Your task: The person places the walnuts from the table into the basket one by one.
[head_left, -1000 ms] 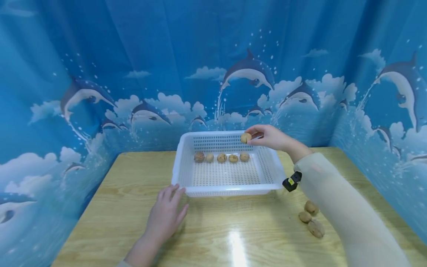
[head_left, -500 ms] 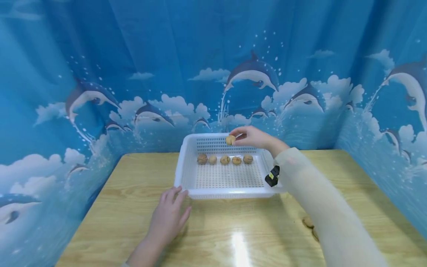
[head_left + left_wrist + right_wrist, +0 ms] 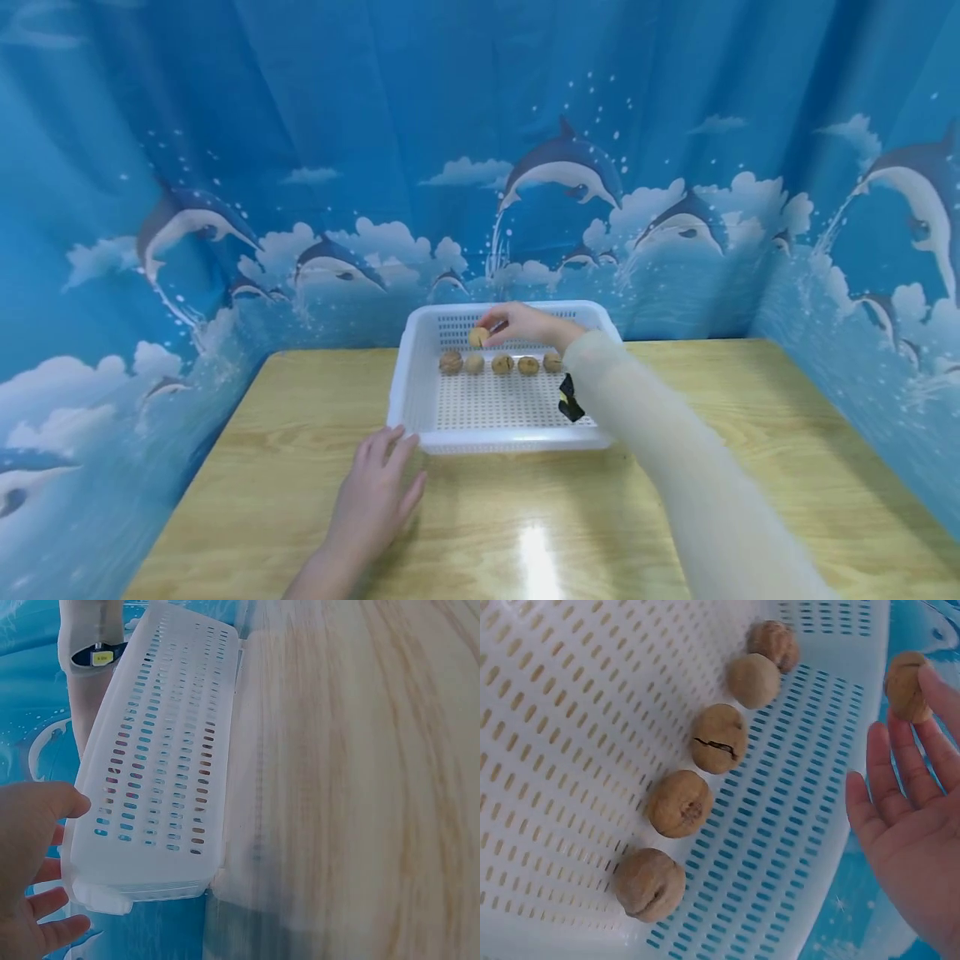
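A white perforated plastic basket [image 3: 408, 379] stands on the table, with several walnuts [image 3: 502, 364] in a row along its far side. My right hand [image 3: 521, 325] pinches a single walnut [image 3: 907, 686] between thumb and fingertips, over the far left part of the basket. In the right wrist view, a walnut with a dark crack [image 3: 718, 739] lies mid-row. My left hand [image 3: 375, 492] is at the basket's near left corner, fingers spread and fingertips at the rim. In the left wrist view, the left thumb lies beside the basket's wall [image 3: 161, 750].
The wooden table [image 3: 300, 417] extends around the basket on both sides and in front. Behind it hangs a blue dolphin-print curtain [image 3: 420, 125], close to the basket's back rim. My right sleeve [image 3: 675, 467] covers part of the table at the right.
My right hand has carried the walnut leftward and lower over the basket. Loose walnuts on the table at right became covered by the right arm. The left hand stays in place.
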The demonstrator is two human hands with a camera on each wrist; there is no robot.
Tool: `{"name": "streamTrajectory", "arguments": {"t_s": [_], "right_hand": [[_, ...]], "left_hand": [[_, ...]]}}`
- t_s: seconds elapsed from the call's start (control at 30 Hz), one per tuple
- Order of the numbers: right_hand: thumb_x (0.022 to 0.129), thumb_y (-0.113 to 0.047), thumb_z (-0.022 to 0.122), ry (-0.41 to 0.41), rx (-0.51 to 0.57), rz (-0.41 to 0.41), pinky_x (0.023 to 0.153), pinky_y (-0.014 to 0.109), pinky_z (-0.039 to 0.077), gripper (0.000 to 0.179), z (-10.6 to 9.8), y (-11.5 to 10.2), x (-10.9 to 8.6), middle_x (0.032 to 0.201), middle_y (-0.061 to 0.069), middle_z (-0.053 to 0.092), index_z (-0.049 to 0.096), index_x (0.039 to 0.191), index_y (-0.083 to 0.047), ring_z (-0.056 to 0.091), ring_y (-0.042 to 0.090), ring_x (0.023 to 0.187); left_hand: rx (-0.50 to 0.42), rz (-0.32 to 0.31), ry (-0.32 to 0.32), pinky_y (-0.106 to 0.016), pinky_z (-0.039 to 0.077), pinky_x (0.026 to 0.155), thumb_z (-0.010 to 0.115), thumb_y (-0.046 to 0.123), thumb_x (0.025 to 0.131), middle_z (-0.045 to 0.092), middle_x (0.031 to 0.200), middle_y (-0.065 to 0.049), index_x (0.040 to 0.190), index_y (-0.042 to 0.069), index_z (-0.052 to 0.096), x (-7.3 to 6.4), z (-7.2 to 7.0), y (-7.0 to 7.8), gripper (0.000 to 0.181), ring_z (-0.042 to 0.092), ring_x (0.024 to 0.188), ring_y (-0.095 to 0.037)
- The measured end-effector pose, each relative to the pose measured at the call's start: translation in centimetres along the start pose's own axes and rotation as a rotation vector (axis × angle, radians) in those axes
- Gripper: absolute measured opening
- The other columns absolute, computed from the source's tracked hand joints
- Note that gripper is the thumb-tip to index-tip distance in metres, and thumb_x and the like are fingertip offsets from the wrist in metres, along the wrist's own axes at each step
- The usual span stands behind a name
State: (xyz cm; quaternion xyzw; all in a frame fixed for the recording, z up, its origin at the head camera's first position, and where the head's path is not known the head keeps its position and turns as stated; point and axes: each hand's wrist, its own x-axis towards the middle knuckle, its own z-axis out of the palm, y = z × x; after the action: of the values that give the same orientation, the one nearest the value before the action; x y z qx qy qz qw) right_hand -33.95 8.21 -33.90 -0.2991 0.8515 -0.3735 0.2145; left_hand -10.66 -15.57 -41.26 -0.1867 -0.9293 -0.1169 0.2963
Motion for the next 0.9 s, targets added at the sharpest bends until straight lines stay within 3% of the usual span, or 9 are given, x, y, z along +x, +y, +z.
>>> {"name": "streamTrajectory", "arguments": {"t_s": [0.3, 0.53, 0.7, 0.9], "right_hand": [[0.085, -0.015, 0.068, -0.126, -0.211, 0.008, 0.087, 0.030, 0.049, 0.037, 4.2, 0.0, 2.7, 0.114, 0.000, 0.061, 0.060, 0.121, -0.011, 0.055, 0.016, 0.105], [0.083, -0.014, 0.070, -0.136, -0.244, 0.015, 0.089, 0.030, 0.048, 0.041, 6.4, -0.1, 3.5, 0.114, -0.002, 0.061, 0.060, 0.123, -0.012, 0.054, 0.014, 0.104], [0.082, -0.012, 0.071, -0.134, -0.249, 0.048, 0.090, 0.030, 0.047, 0.045, 7.1, -0.2, 4.1, 0.115, 0.000, 0.061, 0.058, 0.125, -0.011, 0.054, 0.015, 0.104], [0.082, -0.010, 0.071, -0.144, -0.290, 0.035, 0.088, 0.028, 0.048, 0.043, 7.2, 0.2, 4.8, 0.112, 0.001, 0.062, 0.059, 0.123, -0.009, 0.055, 0.014, 0.102]], "left_hand": [[-0.018, 0.006, 0.040, -0.047, 0.056, 0.074, 0.077, 0.020, 0.071, 0.055, 0.114, -0.020, 0.112, 0.003, 0.059, -0.5, 0.0, 0.0, 0.048, 0.053, 0.102, -0.038], [-0.023, 0.014, 0.054, -0.048, 0.056, 0.075, 0.076, 0.020, 0.071, 0.055, 0.113, -0.020, 0.111, 0.002, 0.059, -0.4, 0.1, 0.0, 0.047, 0.053, 0.102, -0.040], [-0.020, 0.017, 0.057, -0.048, 0.055, 0.076, 0.077, 0.021, 0.071, 0.055, 0.113, -0.020, 0.111, 0.002, 0.060, -0.3, 0.3, 0.0, 0.048, 0.053, 0.103, -0.040], [-0.021, 0.005, 0.051, -0.049, 0.055, 0.078, 0.075, 0.023, 0.073, 0.055, 0.115, -0.020, 0.112, 0.003, 0.060, -0.2, 0.5, 0.0, 0.047, 0.052, 0.104, -0.040]]}}
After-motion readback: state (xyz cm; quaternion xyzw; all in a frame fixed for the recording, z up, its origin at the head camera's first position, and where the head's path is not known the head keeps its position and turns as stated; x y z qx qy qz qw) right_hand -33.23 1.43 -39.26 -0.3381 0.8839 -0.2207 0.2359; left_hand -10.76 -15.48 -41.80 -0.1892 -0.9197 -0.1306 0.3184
